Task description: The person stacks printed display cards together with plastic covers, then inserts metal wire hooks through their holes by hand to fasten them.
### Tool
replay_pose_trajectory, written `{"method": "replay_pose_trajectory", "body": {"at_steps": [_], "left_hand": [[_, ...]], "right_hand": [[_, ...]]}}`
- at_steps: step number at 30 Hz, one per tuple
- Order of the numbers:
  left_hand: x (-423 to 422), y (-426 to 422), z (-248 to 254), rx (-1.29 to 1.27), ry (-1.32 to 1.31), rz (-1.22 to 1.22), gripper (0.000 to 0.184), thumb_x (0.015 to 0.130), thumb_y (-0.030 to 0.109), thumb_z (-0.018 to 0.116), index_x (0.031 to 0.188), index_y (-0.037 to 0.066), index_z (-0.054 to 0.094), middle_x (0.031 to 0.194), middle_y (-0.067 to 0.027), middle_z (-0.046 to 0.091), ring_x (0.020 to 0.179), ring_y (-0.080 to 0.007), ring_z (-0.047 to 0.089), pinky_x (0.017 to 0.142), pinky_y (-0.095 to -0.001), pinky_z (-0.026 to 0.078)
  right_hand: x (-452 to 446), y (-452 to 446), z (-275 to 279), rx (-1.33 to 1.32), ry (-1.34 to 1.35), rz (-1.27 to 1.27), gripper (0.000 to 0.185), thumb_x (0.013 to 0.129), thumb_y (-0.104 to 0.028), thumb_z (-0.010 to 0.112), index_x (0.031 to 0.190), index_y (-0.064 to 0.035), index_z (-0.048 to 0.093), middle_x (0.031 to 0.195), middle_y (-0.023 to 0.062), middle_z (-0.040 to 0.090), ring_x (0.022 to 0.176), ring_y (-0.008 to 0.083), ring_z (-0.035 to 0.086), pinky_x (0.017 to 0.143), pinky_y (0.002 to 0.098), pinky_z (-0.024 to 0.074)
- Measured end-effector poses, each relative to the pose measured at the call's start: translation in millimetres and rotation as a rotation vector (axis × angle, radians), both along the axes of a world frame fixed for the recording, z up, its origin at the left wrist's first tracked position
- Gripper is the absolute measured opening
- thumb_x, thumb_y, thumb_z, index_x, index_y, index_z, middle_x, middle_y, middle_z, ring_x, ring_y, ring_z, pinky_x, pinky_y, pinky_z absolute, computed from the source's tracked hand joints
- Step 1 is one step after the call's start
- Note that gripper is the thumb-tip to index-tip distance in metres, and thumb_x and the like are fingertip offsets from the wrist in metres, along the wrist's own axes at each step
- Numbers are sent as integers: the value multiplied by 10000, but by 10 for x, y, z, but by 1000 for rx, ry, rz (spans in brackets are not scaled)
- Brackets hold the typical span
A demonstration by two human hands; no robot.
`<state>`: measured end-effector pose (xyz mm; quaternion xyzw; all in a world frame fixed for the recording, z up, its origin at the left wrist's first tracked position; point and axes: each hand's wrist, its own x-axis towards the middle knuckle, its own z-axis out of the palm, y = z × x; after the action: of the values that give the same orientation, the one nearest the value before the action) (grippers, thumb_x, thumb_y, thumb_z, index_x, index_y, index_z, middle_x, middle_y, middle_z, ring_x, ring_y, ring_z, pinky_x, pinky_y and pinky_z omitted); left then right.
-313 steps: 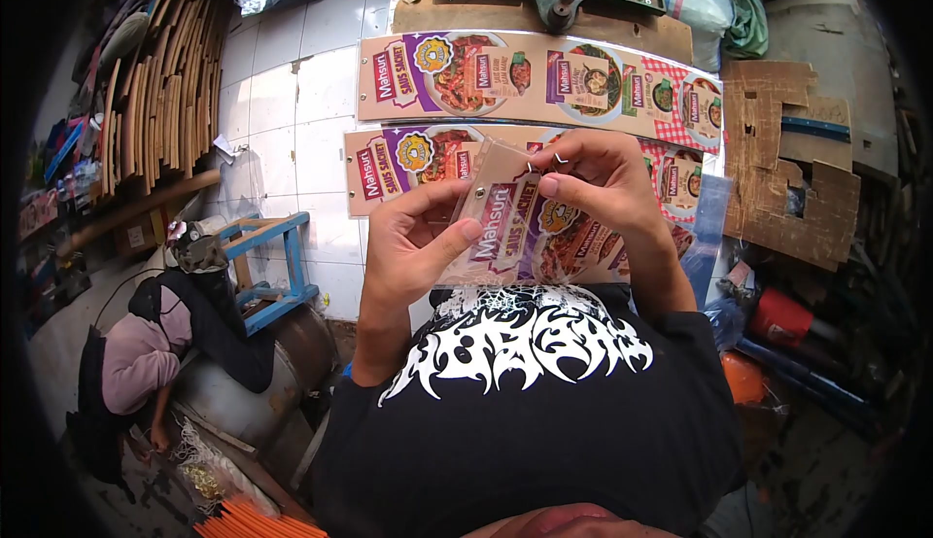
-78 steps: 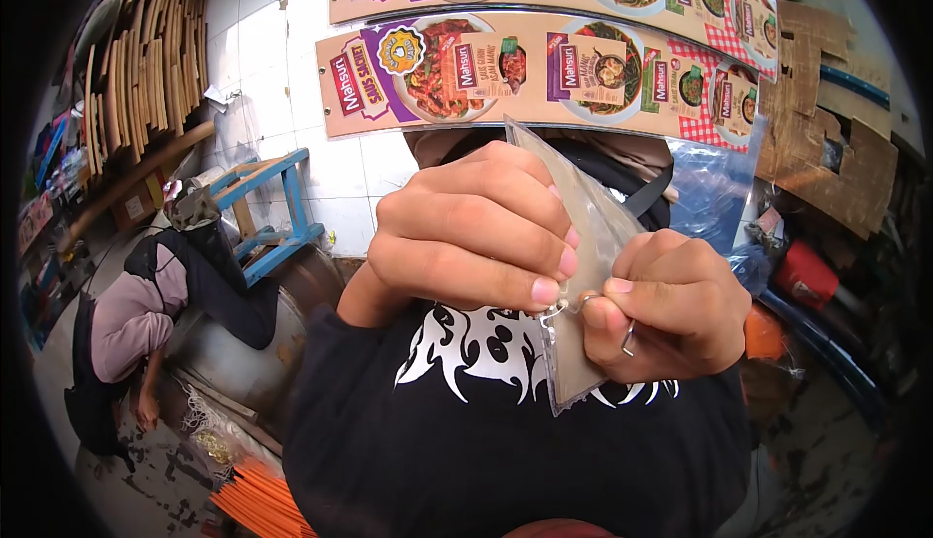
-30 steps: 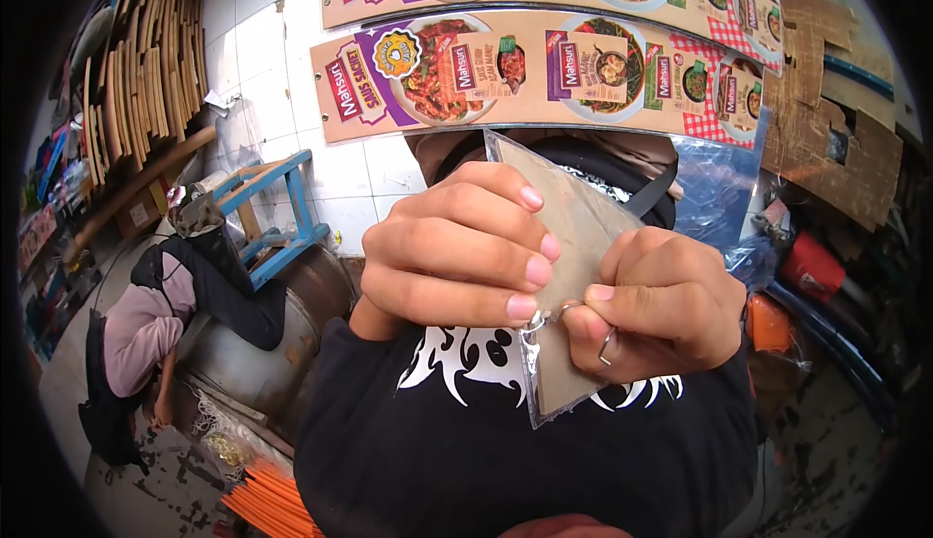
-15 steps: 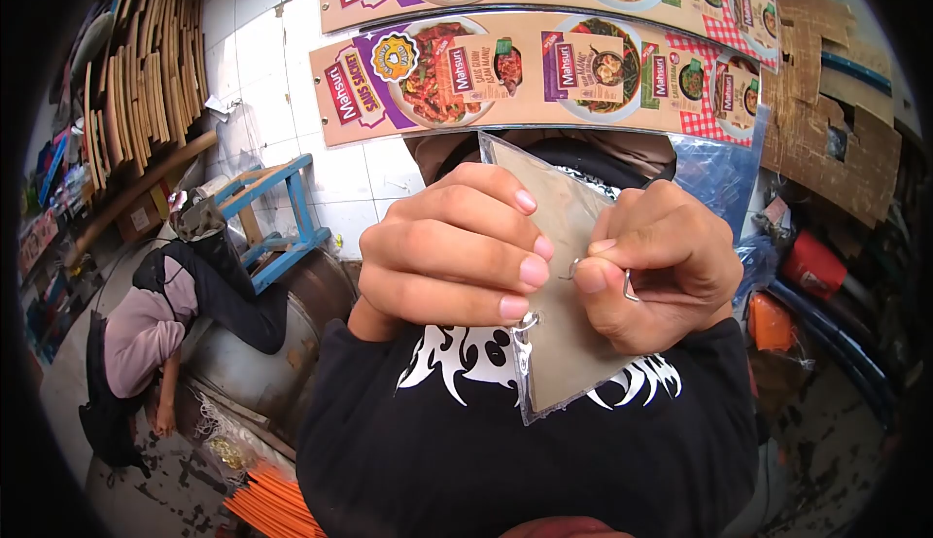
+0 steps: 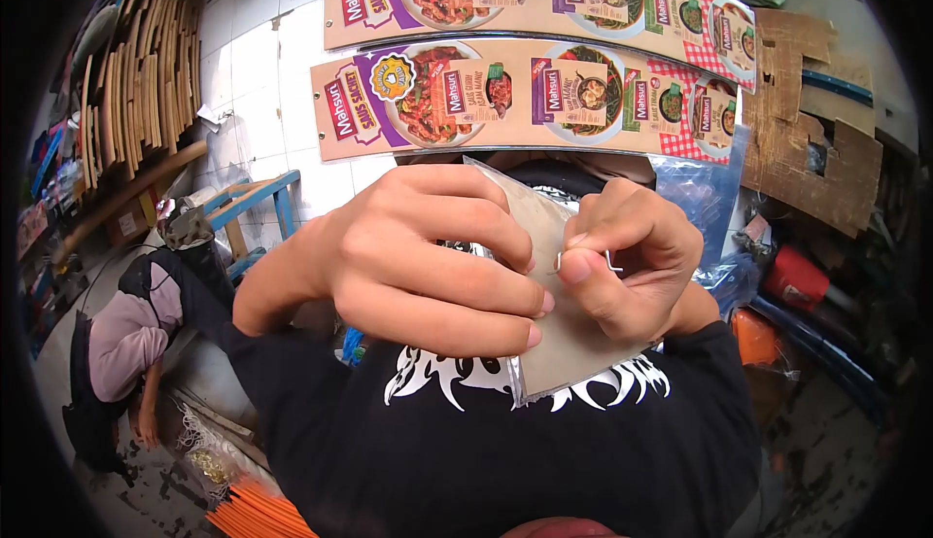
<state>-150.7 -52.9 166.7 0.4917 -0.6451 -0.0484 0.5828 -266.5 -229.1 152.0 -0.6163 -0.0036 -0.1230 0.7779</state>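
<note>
My left hand is closed over the left edge of a tan, clear-covered board. Its fingers bend across the board's face, and its thumb is hidden. Between thumb and forefinger, my right hand pinches a small bent metal wire hook, close in front of the same board. Whether the wire touches the board is hard to tell. My fingers cover much of the board's left side.
Two printed Mahsuri strips lie ahead of me. A person bends down at the left beside a blue frame. Stacked cardboard stands behind. Orange rods lie at lower left, a red container at right.
My left hand has shifted left and turned, its fingers now covering the metal ring seen earlier at the board's edge. My right hand moved slightly left, still pinching the wire.
</note>
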Motion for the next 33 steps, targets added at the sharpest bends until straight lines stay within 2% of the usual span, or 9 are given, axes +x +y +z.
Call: {"method": "replay_pose_trajectory", "body": {"at_steps": [6,9,15,19,22,23,26,30,33], "left_hand": [[253,2,328,265,-99,-208,183,906,152,577,890,33,715,864,-83,703,704,-214,657,570,-285,484],[274,-89,269,207,-79,-205,177,895,138,587,893,16,715,861,-89,698,709,-212,663,576,-287,497],[66,-241,-108,-54,8,91,122,909,86,614,858,0,685,825,-110,685,704,-230,678,610,-324,559],[-69,-170,-228,44,186,313,191,983,158,560,877,11,621,735,-100,644,641,-238,676,588,-328,562],[-96,-113,-332,127,365,591,124,897,132,677,894,12,643,777,-98,661,664,-216,659,581,-293,504],[-78,-89,-352,162,412,666,144,923,135,657,908,-8,642,774,-104,661,675,-187,645,610,-276,495],[-52,-94,-367,250,576,823,149,923,115,662,925,-34,652,769,-85,666,671,-146,626,609,-256,485],[-20,-171,-317,299,601,882,143,905,98,682,954,-36,670,792,-88,688,678,-135,630,618,-251,495],[-8,-114,-310,294,714,861,159,890,80,693,1006,-29,688,832,-100,712,702,-125,644,633,-249,508]], "right_hand": [[11,-13,63,130,126,31,115,756,21,756,762,-28,652,625,15,563,527,67,443,490,221,326],[-4,-30,59,131,112,74,120,772,22,749,782,-33,642,659,14,563,538,65,446,494,219,327],[143,-244,59,415,125,22,73,950,-31,578,914,-6,521,759,47,523,560,80,471,506,235,408],[283,-626,135,167,123,76,113,970,-105,583,957,1,547,834,54,522,623,86,489,542,227,421],[359,-918,338,-65,100,321,195,912,-196,671,907,-11,610,1038,133,589,929,182,582,812,314,488],[375,-1007,419,-126,169,405,209,865,-221,717,849,-28,638,1196,199,589,1146,266,560,970,385,446],[461,-1078,378,-305,173,580,170,800,-154,769,812,-27,657,1294,221,563,1194,330,567,1028,426,416],[496,-890,245,-776,168,508,108,778,-12,742,852,-11,663,861,105,665,998,207,646,831,323,485],[535,-820,171,-725,266,389,86,790,27,713,846,4,651,806,92,644,817,170,629,724,272,472]]}}
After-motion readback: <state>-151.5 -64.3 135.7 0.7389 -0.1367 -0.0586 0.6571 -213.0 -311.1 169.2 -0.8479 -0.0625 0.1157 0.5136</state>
